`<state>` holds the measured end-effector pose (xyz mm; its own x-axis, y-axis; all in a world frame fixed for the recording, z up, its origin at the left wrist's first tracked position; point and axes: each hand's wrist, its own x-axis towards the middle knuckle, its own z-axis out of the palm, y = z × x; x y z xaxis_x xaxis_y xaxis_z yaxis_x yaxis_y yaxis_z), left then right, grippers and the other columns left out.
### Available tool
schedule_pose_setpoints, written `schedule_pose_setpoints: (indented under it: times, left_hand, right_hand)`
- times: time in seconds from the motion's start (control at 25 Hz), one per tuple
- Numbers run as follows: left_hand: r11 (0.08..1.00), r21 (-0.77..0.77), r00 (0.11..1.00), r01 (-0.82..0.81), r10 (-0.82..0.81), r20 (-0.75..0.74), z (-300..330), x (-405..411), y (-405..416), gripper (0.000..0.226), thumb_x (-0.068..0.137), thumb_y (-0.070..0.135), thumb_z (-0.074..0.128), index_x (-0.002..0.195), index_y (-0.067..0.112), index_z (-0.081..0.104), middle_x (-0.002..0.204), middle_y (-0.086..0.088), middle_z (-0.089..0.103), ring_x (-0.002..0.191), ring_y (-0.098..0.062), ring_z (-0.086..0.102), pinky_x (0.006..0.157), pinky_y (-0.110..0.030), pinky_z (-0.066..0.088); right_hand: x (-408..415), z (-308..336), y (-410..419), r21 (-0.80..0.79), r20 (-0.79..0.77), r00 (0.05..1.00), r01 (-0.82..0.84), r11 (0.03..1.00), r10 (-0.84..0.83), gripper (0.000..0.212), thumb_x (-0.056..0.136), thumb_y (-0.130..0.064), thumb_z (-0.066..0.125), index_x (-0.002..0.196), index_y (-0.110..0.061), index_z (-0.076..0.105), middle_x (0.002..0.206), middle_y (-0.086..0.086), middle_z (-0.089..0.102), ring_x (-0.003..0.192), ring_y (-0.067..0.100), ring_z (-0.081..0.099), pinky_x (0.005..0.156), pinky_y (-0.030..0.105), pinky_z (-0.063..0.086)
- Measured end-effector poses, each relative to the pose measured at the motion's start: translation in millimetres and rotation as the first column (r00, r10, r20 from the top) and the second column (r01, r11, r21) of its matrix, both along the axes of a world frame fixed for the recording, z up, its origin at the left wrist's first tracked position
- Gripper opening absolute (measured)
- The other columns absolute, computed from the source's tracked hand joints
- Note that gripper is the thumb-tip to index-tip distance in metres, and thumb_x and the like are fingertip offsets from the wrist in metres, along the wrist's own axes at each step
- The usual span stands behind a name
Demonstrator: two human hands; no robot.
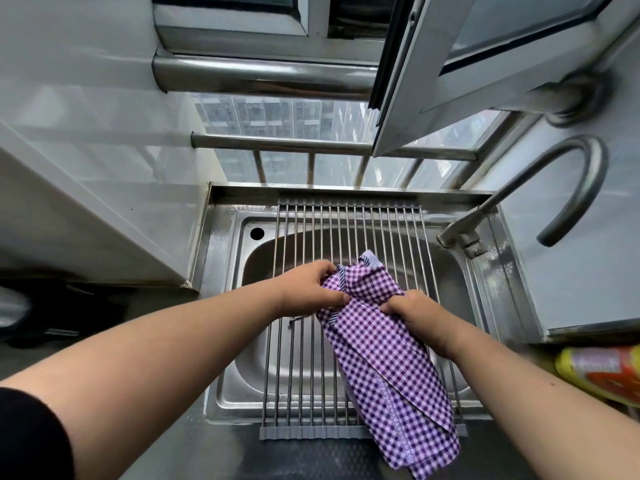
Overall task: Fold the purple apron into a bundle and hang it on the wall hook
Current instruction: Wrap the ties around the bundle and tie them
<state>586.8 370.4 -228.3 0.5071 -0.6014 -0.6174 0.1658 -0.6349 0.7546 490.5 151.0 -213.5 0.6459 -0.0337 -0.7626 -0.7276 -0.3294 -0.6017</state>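
The purple checked apron (381, 355) lies folded into a long strip on the roll-up rack (304, 341) over the sink, running from the rack's middle down past its front edge. My left hand (308, 289) grips the cloth's upper left edge with curled fingers. My right hand (412, 310) pinches the cloth at its upper right side. The top end of the apron sticks up between both hands. No wall hook is in view.
A steel sink (228, 306) sits below the rack, with a curved tap (568, 181) at the right. Barred window (311, 147) stands behind, with an open window sash (450, 74) overhead. A yellow and orange packet (602, 372) lies at right; dark objects (52, 313) at left.
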Motion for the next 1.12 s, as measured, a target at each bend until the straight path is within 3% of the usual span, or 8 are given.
schedule_pose_setpoints:
  times: [0.12,0.28,0.36,0.48,0.68,0.84,1.0,1.12]
  left_hand:
    - [0.997,0.051,0.982,-0.052,0.060,-0.177,-6,8,7,0.028,0.099,0.023,0.066,0.126,0.020,0.063,0.116,-0.007,0.071,0.089,-0.018,0.071,0.069,-0.029,0.058]
    - [0.984,0.176,0.965,0.026,0.021,-0.260,-8,18,20,0.013,0.100,0.012,0.059,0.112,0.014,0.062,0.098,-0.011,0.071,0.056,-0.011,0.047,0.052,-0.026,0.035]
    - [0.971,0.224,0.978,0.087,-0.040,-0.204,-5,22,19,0.015,0.104,0.021,0.054,0.105,0.012,0.066,0.089,-0.009,0.074,0.056,-0.012,0.046,0.053,-0.027,0.035]
    - [0.958,0.228,0.984,-0.174,0.178,0.001,-1,40,12,0.029,0.104,0.019,0.044,0.102,0.009,0.070,0.080,-0.007,0.072,0.066,-0.019,0.054,0.063,-0.032,0.043]
    - [0.833,0.208,0.858,-0.513,0.497,0.129,-11,41,7,0.031,0.102,0.030,0.054,0.127,0.014,0.054,0.118,-0.013,0.064,0.090,-0.026,0.060,0.075,-0.039,0.052]
    - [0.835,0.090,0.833,-0.543,0.549,-0.072,-17,13,4,0.046,0.109,0.044,0.044,0.108,0.008,0.072,0.130,-0.005,0.066,0.120,-0.024,0.059,0.104,-0.043,0.044]
    - [0.802,0.023,0.772,-0.597,0.583,-0.254,-16,4,7,0.055,0.109,0.052,0.040,0.090,0.007,0.065,0.087,-0.016,0.071,0.079,-0.028,0.072,0.098,-0.053,0.055]
    - [0.888,0.093,0.872,-0.450,0.460,-0.167,-16,3,20,0.053,0.107,0.053,0.047,0.094,0.007,0.069,0.093,-0.019,0.067,0.072,-0.031,0.069,0.083,-0.040,0.060]
  right_hand:
    - [-2,-2,-2,-0.004,-0.017,0.999,-0.039,0.999,0.039,0.020,0.097,-0.021,0.056,0.085,-0.006,0.063,0.083,0.010,0.066,0.080,0.025,0.062,0.080,0.039,0.051]
    - [-4,0,-5,0.059,-0.033,0.999,0.018,0.998,-0.016,0.025,0.073,-0.033,0.058,0.080,-0.009,0.059,0.076,0.006,0.063,0.074,0.022,0.058,0.078,0.038,0.049]
    - [-3,0,-6,0.087,-0.031,0.999,0.036,0.996,-0.034,0.024,0.069,-0.033,0.057,0.078,-0.010,0.057,0.075,0.006,0.061,0.074,0.022,0.057,0.078,0.038,0.048]
    - [-5,-2,-8,0.107,-0.035,0.999,0.046,0.993,-0.042,0.023,0.068,-0.032,0.057,0.076,-0.011,0.057,0.074,0.005,0.062,0.072,0.020,0.057,0.077,0.038,0.048]
    - [-4,-10,-4,0.205,0.013,0.990,0.132,0.970,-0.137,0.025,0.094,-0.022,0.046,0.079,-0.007,0.059,0.079,0.008,0.062,0.076,0.024,0.057,0.079,0.040,0.048]
    - [-5,-16,-1,0.224,0.066,0.978,0.179,0.958,-0.198,0.028,0.103,-0.003,0.037,0.086,-0.003,0.059,0.086,0.013,0.062,0.083,0.028,0.057,0.084,0.044,0.049]
    - [-9,-21,-2,0.267,0.066,0.962,0.238,0.934,-0.264,0.027,0.104,-0.001,0.037,0.090,-0.001,0.060,0.086,0.013,0.064,0.082,0.027,0.060,0.079,0.042,0.052]
    - [-10,-29,-4,0.275,0.074,0.943,0.295,0.915,-0.326,0.025,0.104,-0.003,0.039,0.097,0.002,0.062,0.091,0.014,0.068,0.085,0.029,0.063,0.081,0.043,0.054]
